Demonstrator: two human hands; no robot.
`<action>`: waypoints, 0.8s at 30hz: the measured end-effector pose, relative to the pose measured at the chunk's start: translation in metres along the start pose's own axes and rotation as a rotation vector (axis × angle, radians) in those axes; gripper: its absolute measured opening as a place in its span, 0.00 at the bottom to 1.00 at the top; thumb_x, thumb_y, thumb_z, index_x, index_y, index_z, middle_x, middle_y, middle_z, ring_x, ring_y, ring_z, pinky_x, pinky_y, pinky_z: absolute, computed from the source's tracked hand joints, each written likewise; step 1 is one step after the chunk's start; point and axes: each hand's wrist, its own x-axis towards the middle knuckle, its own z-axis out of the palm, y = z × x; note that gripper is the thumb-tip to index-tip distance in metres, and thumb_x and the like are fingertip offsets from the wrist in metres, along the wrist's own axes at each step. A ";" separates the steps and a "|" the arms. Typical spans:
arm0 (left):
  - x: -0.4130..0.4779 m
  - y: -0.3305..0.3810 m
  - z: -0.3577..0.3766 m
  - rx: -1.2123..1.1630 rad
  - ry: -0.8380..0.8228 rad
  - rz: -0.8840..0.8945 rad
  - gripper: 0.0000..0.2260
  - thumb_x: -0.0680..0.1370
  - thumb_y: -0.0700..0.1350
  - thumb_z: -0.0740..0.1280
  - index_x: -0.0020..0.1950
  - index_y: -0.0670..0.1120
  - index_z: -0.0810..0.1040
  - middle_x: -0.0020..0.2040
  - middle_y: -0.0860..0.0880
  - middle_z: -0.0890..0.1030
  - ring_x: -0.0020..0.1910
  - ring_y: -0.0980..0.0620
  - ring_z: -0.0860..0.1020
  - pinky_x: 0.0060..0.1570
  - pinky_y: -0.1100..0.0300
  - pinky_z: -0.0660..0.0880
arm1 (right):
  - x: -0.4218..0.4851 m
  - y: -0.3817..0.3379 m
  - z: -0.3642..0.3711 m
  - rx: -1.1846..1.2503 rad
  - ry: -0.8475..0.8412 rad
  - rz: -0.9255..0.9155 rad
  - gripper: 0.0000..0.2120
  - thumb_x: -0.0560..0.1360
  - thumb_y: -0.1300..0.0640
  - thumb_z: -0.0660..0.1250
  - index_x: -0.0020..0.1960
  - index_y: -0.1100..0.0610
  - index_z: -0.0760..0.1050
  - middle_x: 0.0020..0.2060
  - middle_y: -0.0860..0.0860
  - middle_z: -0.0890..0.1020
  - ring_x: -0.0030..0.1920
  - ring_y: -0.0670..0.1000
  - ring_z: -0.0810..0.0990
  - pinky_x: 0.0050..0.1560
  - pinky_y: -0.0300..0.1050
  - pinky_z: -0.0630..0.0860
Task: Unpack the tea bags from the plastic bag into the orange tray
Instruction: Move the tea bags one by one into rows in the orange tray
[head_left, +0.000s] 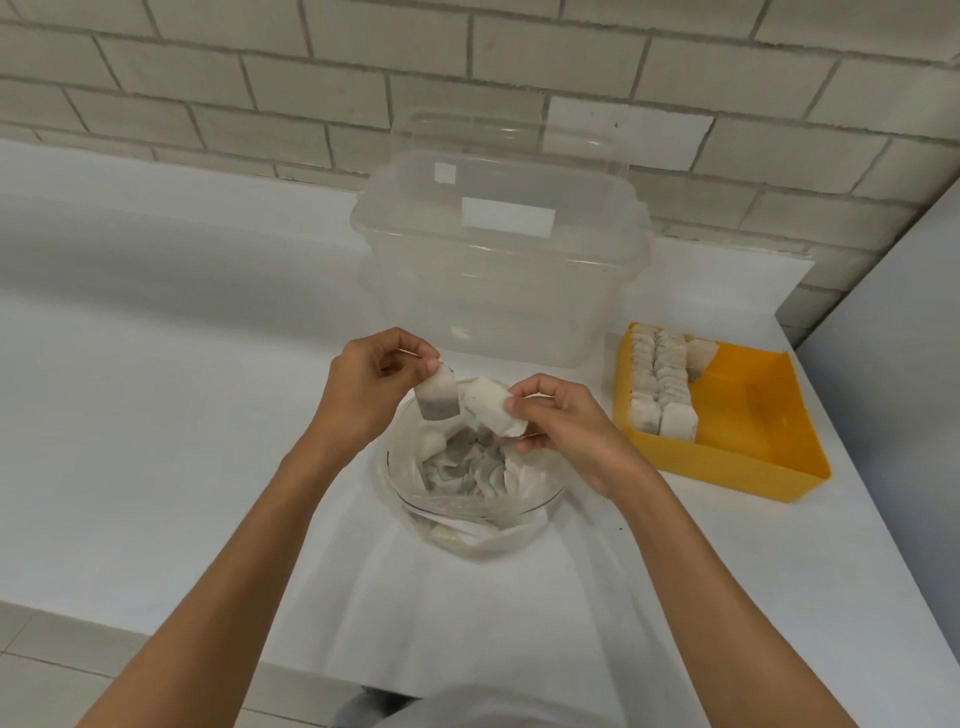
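**Thin Pinches, Easy Slips**

Both forearms (234, 545) reach in over the plastic bag (470, 506), which stands open and part full on the surface (156, 415). Above it the left grip (363, 395) pinches one tea bag (439, 400) by its top corner. The right grip (561, 431) clutches a crumpled bunch (491, 413). Such light holds may slip, or clinging bags may tear. Beyond, to the right, the orange tray (753, 415) holds neat rows (657, 384) that a careless drop could topple.
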 end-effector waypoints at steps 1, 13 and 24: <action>0.000 0.001 0.001 -0.006 -0.011 -0.005 0.02 0.76 0.42 0.71 0.45 0.49 0.81 0.40 0.46 0.84 0.38 0.56 0.79 0.42 0.62 0.76 | -0.002 -0.003 -0.003 0.037 0.004 0.004 0.01 0.77 0.61 0.67 0.46 0.57 0.76 0.39 0.56 0.82 0.40 0.55 0.84 0.36 0.39 0.78; -0.001 0.017 0.019 -0.018 -0.195 -0.029 0.09 0.77 0.35 0.66 0.46 0.46 0.84 0.46 0.50 0.85 0.49 0.50 0.81 0.50 0.56 0.79 | -0.011 -0.052 -0.034 -0.512 0.024 -0.336 0.04 0.73 0.59 0.71 0.45 0.51 0.83 0.38 0.47 0.82 0.35 0.42 0.75 0.38 0.32 0.71; 0.000 0.046 0.049 -0.303 -0.468 -0.108 0.17 0.78 0.54 0.64 0.53 0.41 0.83 0.51 0.46 0.84 0.47 0.54 0.81 0.51 0.62 0.79 | -0.013 -0.077 -0.051 -0.410 0.107 -0.605 0.07 0.70 0.67 0.73 0.46 0.58 0.84 0.47 0.55 0.80 0.50 0.50 0.81 0.55 0.41 0.77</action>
